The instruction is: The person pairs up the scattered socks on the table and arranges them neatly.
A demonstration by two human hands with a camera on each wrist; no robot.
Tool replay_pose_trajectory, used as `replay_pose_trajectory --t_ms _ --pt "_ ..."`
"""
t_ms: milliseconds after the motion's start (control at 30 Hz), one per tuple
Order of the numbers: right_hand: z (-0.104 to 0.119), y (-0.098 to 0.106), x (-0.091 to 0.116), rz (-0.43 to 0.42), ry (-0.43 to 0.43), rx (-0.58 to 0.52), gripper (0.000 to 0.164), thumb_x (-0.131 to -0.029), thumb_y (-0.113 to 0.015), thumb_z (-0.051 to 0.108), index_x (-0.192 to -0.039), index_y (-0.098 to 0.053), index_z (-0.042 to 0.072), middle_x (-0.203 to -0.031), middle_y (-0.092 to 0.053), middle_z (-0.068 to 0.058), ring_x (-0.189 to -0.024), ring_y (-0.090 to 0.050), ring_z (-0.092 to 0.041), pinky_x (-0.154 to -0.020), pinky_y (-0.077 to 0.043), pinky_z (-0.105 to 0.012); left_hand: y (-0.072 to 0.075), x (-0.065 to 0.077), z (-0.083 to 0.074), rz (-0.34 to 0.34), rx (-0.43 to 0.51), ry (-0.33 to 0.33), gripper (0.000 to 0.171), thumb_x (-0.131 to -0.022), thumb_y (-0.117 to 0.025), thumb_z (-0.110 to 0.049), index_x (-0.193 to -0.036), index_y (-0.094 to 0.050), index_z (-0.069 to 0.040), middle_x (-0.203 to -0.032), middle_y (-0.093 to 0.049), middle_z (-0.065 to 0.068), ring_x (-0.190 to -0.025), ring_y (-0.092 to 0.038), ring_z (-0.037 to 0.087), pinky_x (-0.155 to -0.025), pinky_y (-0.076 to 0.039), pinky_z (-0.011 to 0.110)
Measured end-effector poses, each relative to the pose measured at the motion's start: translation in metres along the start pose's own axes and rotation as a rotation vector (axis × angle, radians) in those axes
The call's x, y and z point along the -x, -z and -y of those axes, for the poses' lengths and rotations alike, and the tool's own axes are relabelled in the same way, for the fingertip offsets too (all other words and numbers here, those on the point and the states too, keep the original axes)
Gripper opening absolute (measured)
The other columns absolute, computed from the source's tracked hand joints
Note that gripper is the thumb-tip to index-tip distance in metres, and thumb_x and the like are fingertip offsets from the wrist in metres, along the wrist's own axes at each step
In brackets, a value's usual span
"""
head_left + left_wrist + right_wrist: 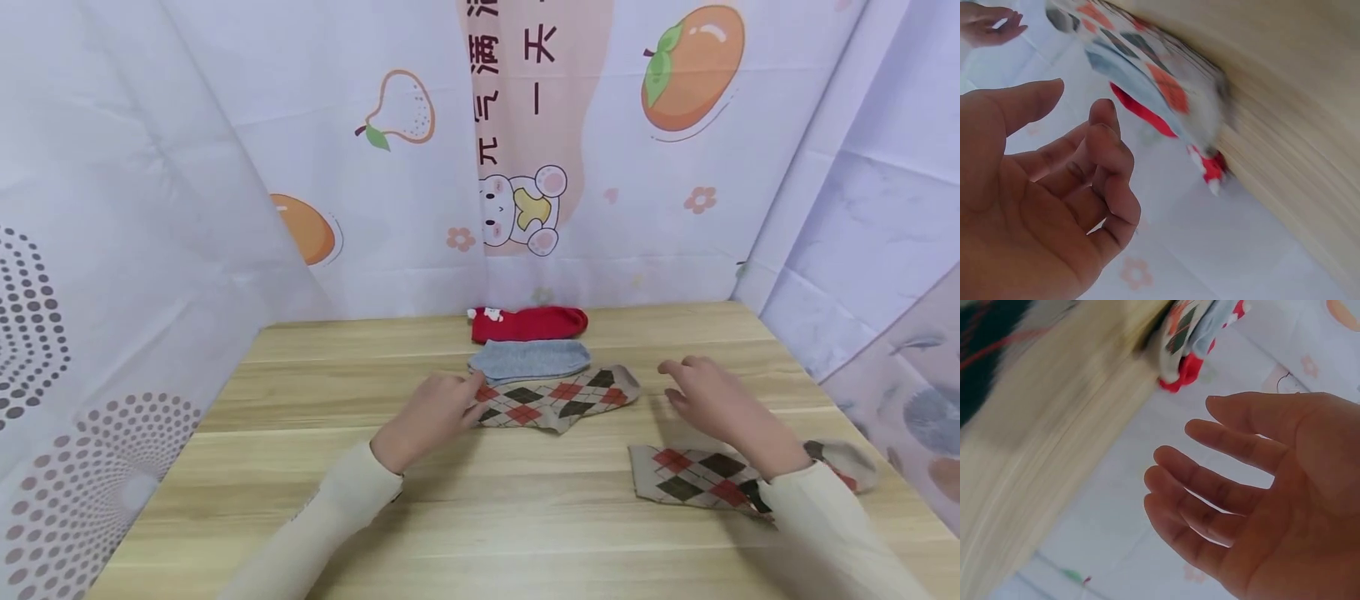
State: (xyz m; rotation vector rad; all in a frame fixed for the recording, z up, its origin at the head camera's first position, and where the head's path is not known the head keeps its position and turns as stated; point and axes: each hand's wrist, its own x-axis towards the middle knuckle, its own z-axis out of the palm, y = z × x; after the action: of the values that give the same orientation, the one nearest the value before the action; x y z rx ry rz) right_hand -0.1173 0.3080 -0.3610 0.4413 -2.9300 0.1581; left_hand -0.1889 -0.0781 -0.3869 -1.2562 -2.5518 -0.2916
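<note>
My left hand [437, 418] hovers by the left end of an argyle sock [525, 404] at mid-table. In the left wrist view its fingers [1116, 147] are loosely bent, apart from the thumb, with nothing between them. Over the table to the right of that sock, my right hand [716, 404] is empty, its fingers [1191, 475] spread and slightly bent in the right wrist view. A second argyle sock [693, 477] lies flat at the front right, partly hidden under my right forearm. Behind the first argyle sock lie a grey-blue sock [532, 358] and a red sock [536, 324].
The wooden table [337, 467] carries the socks; three of them lie in a stack of rows toward its back edge. A white printed curtain [360, 217] hangs directly behind the table, with more patterned cloth [885, 242] along the right side.
</note>
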Motion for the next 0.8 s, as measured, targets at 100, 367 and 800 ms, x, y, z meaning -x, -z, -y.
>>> replay_pose_trajectory --t_ms 100,367,800 --pt "-0.011 0.002 0.017 0.008 -0.045 0.016 0.034 -0.086 -0.071 0.002 -0.117 -0.062 -0.008 -0.090 -0.063 -0.019 -0.082 -0.062 -0.037 -0.071 -0.053 -0.051 -0.005 -0.008 -0.013 -0.001 -0.015 -0.043 0.019 -0.091 -0.073 -0.020 -0.098 -0.062 -0.006 -0.053 -0.043 -0.007 -0.048 -0.040 0.008 -0.052 -0.040 0.025" --pt "-0.026 0.003 0.056 0.008 -0.124 0.005 0.034 -0.087 -0.072 0.008 -0.116 -0.063 -0.006 -0.094 -0.065 -0.022 -0.085 -0.063 -0.040 -0.072 -0.052 -0.053 -0.010 -0.027 -0.048 0.099 -0.062 -0.107 0.019 -0.094 -0.067 -0.030 -0.102 -0.066 -0.013 -0.079 -0.064 -0.003 -0.072 -0.059 0.015 -0.069 -0.047 0.033" --pt "-0.064 0.003 0.105 -0.049 -0.245 0.006 0.032 -0.085 -0.072 0.007 -0.112 -0.062 -0.007 -0.092 -0.065 -0.025 -0.081 -0.062 -0.042 -0.069 -0.050 -0.056 -0.030 -0.063 -0.094 0.207 -0.050 -0.232 0.024 -0.097 -0.064 -0.035 -0.110 -0.066 -0.015 -0.097 -0.066 0.000 -0.093 -0.061 0.017 -0.086 -0.047 0.036"
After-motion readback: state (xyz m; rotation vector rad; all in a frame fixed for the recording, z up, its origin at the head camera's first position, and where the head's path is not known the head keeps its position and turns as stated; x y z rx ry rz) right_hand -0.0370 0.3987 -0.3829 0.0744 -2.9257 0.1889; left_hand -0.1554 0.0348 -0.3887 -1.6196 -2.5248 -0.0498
